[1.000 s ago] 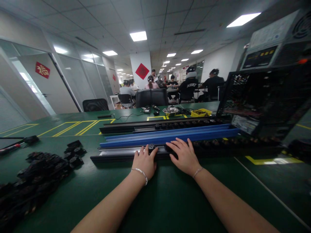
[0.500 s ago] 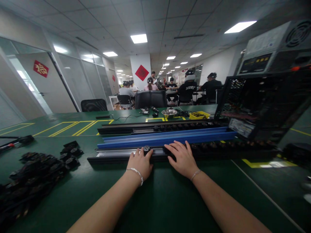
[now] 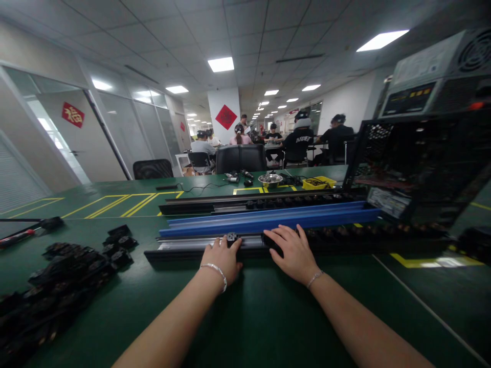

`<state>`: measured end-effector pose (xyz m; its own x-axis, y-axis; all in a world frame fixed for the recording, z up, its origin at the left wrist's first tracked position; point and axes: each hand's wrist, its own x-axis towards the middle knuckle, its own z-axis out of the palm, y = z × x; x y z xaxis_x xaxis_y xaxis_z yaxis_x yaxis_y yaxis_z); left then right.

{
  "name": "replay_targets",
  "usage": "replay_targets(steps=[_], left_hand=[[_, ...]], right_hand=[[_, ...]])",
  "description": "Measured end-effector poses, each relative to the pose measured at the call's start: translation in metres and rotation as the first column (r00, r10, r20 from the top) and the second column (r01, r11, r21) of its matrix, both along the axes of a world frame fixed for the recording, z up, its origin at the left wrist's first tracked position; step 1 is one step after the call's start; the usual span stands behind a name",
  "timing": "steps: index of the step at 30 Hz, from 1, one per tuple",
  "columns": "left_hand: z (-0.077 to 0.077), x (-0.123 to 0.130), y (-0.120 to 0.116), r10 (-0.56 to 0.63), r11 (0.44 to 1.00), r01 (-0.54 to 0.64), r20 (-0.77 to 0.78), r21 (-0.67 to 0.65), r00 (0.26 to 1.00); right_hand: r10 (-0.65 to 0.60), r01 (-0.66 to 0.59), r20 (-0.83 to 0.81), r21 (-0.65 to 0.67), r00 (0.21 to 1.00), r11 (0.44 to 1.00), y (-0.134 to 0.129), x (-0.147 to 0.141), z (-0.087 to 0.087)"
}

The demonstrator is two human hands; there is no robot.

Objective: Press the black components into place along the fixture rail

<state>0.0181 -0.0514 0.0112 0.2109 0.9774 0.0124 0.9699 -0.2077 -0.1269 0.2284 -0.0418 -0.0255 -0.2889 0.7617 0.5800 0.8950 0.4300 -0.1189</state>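
Observation:
My left hand [image 3: 223, 263] is closed on a small black block [image 3: 232, 237] with a round, socket-like face, between thumb and fingers. The block sits in the channel of a long black rail [image 3: 172, 253] with a silvery inner strip. My right hand [image 3: 292, 251] lies over the same rail, its fingers spread and touching another black block [image 3: 271, 243], which is partly hidden beneath them. Further right along the rail sits a row of several dark blocks [image 3: 345, 236]. Behind the rail lies a long blue profile [image 3: 264, 217].
A heap of black blocks [image 3: 72, 271] lies at left, near a red-handled tool [image 3: 19, 238]. Behind are another black rail [image 3: 192, 207], a metal bowl [image 3: 270, 179] and a yellow tray [image 3: 319, 183]. An open computer case [image 3: 418, 168] stands at right. Several people sit further back.
The view has shifted slightly. My left hand and its block have slid a little left along the rail, widening the gap to the other block. My right hand stays in place on the rail.

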Motion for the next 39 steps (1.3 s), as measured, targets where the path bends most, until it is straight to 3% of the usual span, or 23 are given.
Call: replay_targets(steps=[39], left_hand=[[0.023,-0.021,0.004,0.085,0.992,-0.091,-0.069,-0.09,0.994]], right_hand=[[0.012,-0.013,-0.033,-0.014,0.999,1.0,-0.002,-0.001,0.002]])
